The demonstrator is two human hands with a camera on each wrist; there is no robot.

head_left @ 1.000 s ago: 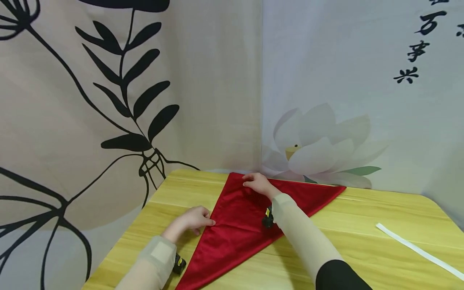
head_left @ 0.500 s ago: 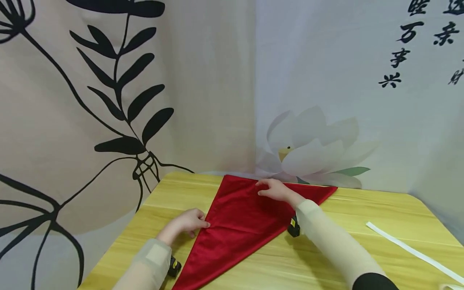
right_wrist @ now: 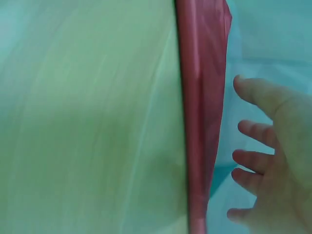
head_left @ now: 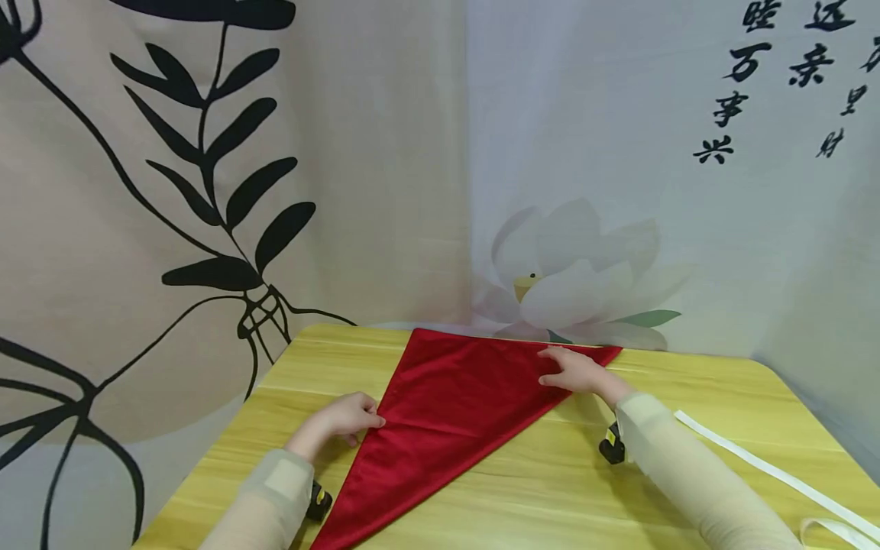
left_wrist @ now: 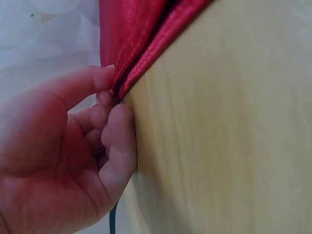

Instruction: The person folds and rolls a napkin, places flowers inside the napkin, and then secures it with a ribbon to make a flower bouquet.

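Note:
A shiny red cloth point(head_left: 440, 412), folded into a triangle, lies on the wooden table. At its left edge my left hand point(head_left: 341, 418) pinches the folded layers, which the left wrist view shows between thumb point(left_wrist: 100, 78) and fingertips. Over the far right part of the cloth hovers my right hand point(head_left: 574, 370), its fingers spread and loosely bent. The right wrist view has those fingers point(right_wrist: 256, 131) apart from the red cloth point(right_wrist: 204, 97), with nothing in them.
A white strip point(head_left: 763, 470) lies on the table point(head_left: 550, 473) at the right, with a curled white band point(head_left: 832, 527) by the front right. A printed curtain point(head_left: 385, 153) hangs directly behind the table's far edge.
My right hand has moved right across the cloth, from near its far left corner towards its right corner. My left hand keeps its place at the left edge. The head view has turned slightly right.

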